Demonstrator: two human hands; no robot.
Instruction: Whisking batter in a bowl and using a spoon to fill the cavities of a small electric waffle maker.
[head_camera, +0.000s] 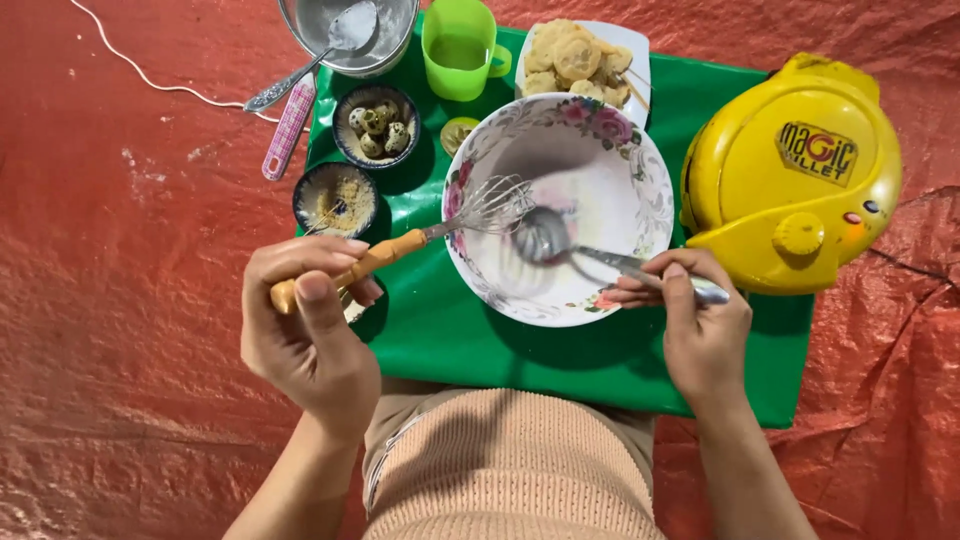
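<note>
My left hand (310, 320) grips the wooden handle of a wire whisk (470, 215), whose wires rest on the near-left rim of a large white floral bowl (640, 170). My right hand (700, 320) holds a metal spoon (545, 237) by its handle, with the spoon's bowl down inside the floral bowl. A thin white smear coats the inside of the bowl. Both hands hover over a green mat (480, 340).
A yellow round electric cooker (790, 170) sits right of the bowl. Behind are a plate of flat round pastries (580, 55), a green cup (458, 45), a metal pot with a spoon (350, 30), a dish of speckled eggs (376, 125), a dish of crumbs (335, 198), and a pink-handled tool (288, 128). A red tarp (120, 300) covers the floor.
</note>
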